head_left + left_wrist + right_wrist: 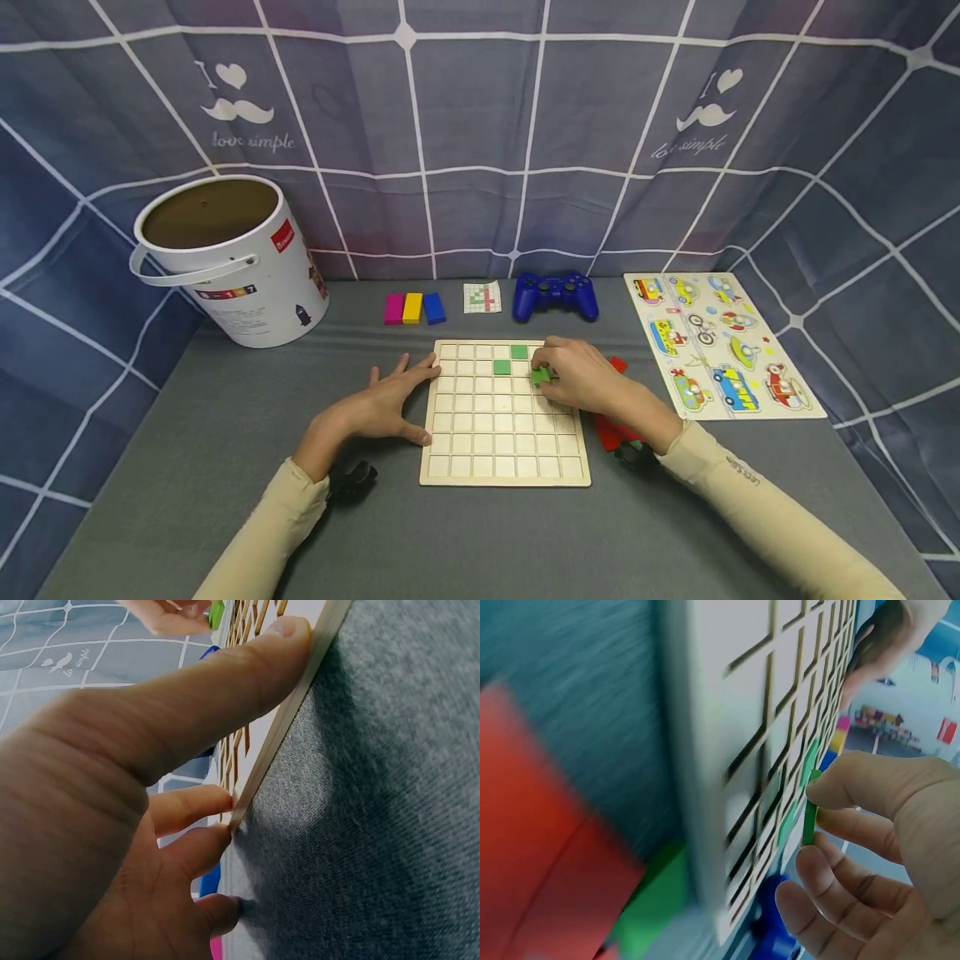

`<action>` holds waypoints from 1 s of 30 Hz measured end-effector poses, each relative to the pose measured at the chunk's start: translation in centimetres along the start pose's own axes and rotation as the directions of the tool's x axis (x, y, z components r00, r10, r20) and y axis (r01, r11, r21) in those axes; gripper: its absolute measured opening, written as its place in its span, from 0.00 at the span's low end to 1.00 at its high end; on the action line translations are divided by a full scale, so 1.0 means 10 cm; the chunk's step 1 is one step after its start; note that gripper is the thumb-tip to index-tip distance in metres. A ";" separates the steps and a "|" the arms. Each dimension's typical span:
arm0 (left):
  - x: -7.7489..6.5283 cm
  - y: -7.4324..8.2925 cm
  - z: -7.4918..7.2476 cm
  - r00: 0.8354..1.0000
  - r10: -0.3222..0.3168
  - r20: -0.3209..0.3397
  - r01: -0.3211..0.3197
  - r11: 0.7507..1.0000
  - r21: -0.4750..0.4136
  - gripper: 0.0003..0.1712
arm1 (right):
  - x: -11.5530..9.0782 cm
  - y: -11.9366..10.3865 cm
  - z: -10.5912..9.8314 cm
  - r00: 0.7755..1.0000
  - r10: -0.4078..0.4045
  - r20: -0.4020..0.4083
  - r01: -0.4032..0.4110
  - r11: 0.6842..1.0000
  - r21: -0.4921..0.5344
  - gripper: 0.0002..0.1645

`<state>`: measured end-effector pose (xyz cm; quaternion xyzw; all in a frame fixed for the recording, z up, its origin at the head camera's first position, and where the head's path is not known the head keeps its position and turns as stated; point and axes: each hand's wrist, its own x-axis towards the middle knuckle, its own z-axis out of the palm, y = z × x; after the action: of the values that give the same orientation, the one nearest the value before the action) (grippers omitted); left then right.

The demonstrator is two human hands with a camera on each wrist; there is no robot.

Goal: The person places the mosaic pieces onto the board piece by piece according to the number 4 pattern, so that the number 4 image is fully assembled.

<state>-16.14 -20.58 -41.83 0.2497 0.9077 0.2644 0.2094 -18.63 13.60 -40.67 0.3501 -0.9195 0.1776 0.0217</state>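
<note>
Looks like the placing step — pinching a green tile between thumb and fingers of the right hand, near the far right corner of the grid board, pretty close to two green tiles already sitting in cells. Touching the left edge with a spread-fingered left hand. Next up, probably: line up with a bare cell, lay flat, let go.

"love simple" x2 on b/g curtain; "Lets…" on R sleeve
</note>
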 end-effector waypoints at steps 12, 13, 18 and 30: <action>0.00 -0.01 0.00 1.000 -0.020 0.010 0.020 1.000 0.006 0.62 | 0.36 -0.34 0.23 0.994 -0.105 0.025 0.105 0.994 0.007 0.09; 0.00 -0.01 0.00 1.000 -0.015 0.009 0.015 1.000 0.005 0.62 | 0.38 -0.35 0.24 0.994 -0.105 0.028 0.104 0.994 0.010 0.09; 0.00 0.01 -0.01 1.000 0.005 0.007 -0.005 1.000 0.010 0.61 | 0.44 -0.38 0.31 0.994 -0.100 0.050 0.099 0.995 0.009 0.06; 0.00 0.02 -0.01 1.000 -0.008 0.007 0.008 1.000 0.014 0.61 | 0.55 -0.45 0.36 0.992 -0.100 0.073 0.101 0.995 -0.011 0.05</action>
<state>-16.15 -20.45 -41.66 0.2484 0.9098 0.2564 0.2118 -19.58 5.79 -41.71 0.4019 -0.9021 0.1570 0.0000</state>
